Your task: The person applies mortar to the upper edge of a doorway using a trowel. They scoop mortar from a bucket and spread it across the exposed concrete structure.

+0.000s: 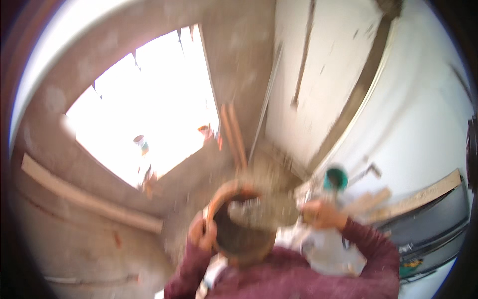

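Note:
My left hand is closed on the rim of an orange-brown bucket, held tilted in front of my body. Its dark inside shows, along with a pale grey patch near the top. On the other side my right hand is wrapped round the handle of a trowel. The blurred grey blade reaches leftward over the bucket's mouth. Motion smears the blade's outline, and I cannot tell whether it touches the bucket or carries anything.
A bright window opening is at the left, with small containers on its sill. Two narrow boards lean in the corner. A green bucket and wooden planks stand to the right. A long plank lies at the left.

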Demonstrator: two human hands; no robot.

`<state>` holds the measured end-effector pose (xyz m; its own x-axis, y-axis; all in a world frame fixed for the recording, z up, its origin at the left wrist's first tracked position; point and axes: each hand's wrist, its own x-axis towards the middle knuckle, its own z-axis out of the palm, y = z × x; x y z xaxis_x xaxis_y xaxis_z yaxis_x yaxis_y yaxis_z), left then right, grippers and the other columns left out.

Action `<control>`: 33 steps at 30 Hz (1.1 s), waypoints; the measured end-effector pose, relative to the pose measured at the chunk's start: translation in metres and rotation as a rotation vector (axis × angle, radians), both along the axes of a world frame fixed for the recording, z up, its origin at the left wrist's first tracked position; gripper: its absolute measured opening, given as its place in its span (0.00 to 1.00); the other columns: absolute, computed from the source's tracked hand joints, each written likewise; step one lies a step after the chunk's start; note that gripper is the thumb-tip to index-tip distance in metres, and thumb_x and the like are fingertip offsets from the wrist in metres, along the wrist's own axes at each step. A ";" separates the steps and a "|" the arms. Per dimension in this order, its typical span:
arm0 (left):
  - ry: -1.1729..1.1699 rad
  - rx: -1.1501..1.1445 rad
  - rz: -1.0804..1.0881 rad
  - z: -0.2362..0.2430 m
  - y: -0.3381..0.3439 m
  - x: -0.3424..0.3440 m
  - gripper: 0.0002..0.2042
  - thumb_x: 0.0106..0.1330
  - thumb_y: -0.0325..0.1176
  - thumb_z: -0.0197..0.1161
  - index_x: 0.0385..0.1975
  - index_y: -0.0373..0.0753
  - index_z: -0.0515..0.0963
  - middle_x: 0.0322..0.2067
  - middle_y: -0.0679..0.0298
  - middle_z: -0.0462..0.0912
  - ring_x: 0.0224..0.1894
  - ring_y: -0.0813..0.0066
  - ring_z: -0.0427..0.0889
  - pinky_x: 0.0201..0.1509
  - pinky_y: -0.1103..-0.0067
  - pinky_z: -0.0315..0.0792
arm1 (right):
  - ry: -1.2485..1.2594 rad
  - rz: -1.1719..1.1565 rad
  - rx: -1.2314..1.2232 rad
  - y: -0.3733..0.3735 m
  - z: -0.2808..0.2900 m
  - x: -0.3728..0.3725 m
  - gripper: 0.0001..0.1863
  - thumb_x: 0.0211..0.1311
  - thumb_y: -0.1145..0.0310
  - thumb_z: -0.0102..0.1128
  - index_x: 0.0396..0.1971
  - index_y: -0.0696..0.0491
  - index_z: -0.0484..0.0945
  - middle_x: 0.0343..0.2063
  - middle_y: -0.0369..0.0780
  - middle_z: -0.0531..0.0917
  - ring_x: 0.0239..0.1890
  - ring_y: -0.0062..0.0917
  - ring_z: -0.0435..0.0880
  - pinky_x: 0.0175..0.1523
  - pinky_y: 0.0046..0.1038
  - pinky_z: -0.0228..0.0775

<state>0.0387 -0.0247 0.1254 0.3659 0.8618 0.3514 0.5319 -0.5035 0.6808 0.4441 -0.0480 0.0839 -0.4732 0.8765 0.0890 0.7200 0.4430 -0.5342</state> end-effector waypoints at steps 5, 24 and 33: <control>-0.711 -0.634 0.076 -0.007 -0.022 -0.006 0.11 0.71 0.38 0.58 0.34 0.37 0.70 0.27 0.71 0.71 0.28 0.87 0.65 0.31 0.84 0.64 | 0.056 -0.184 0.072 -0.011 0.083 -0.018 0.21 0.57 0.50 0.70 0.39 0.52 0.79 0.28 0.46 0.83 0.29 0.42 0.84 0.34 0.38 0.76; -0.646 -0.652 -0.074 -0.007 -0.013 -0.006 0.08 0.67 0.35 0.60 0.36 0.37 0.72 0.26 0.67 0.73 0.31 0.79 0.70 0.35 0.77 0.68 | -0.242 -0.607 0.838 0.012 0.388 0.013 0.19 0.67 0.60 0.59 0.37 0.65 0.74 0.16 0.41 0.73 0.20 0.25 0.70 0.30 0.30 0.65; -0.171 0.022 -0.103 -0.046 0.070 0.030 0.08 0.67 0.32 0.61 0.28 0.35 0.74 0.29 0.60 0.78 0.30 0.70 0.76 0.33 0.72 0.71 | 0.005 -0.422 0.904 0.074 0.379 0.052 0.17 0.69 0.58 0.56 0.34 0.59 0.72 0.17 0.40 0.72 0.19 0.26 0.69 0.30 0.32 0.63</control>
